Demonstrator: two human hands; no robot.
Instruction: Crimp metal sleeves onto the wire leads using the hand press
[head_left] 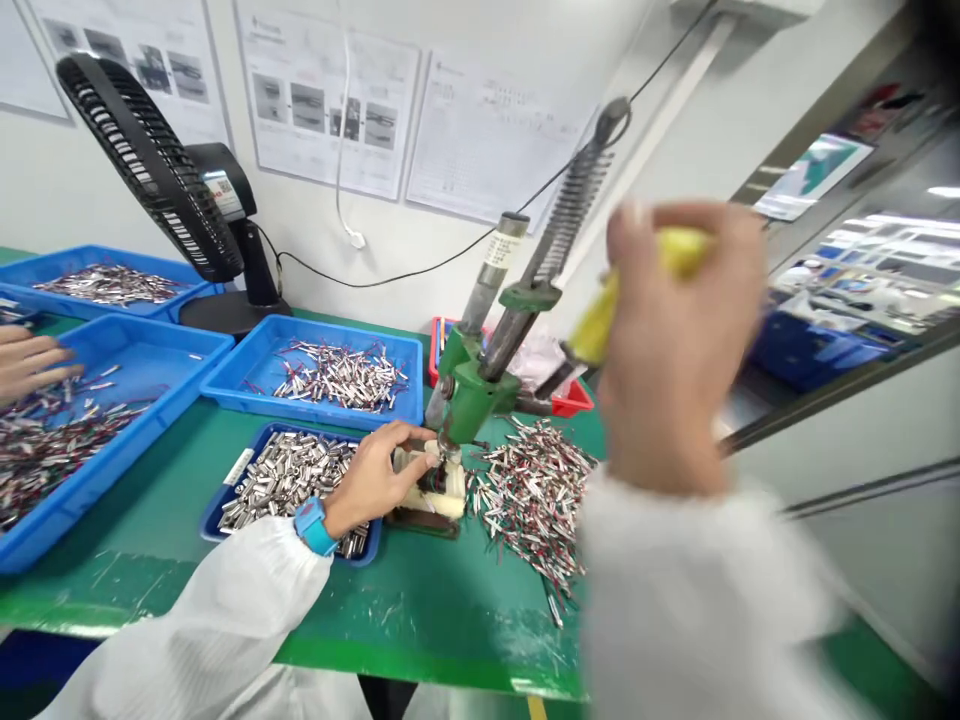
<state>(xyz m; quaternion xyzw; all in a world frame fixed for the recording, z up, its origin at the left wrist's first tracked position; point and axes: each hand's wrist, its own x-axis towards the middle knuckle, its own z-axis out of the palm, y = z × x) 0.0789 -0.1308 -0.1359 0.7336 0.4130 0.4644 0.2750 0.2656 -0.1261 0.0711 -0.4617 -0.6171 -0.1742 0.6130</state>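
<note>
My right hand [664, 360], blurred, is wrapped around the yellow grip [594, 322] of a lever on a green hand press [480, 400]. Down at the press's base, my left hand [379, 475] has its thumb and fingers closed at a pale fixture [448, 503] beneath the ram. Whatever lies between those fingertips is too small and covered to make out. Just left of that hand, a dark blue tray [217, 515] holds many silver metal cylinders [281, 478]. Right of the fixture, a heap of slim silver parts with red and dark wires [536, 490] lies on the green table [420, 610].
Blue trays [315, 400] of wired parts stand at the left and back. Another person's hand [30, 362] reaches over the large left tray [97, 480]. A black fan [150, 165] stands behind. A red bin [574, 400] sits behind the press; a cable runs up the wall.
</note>
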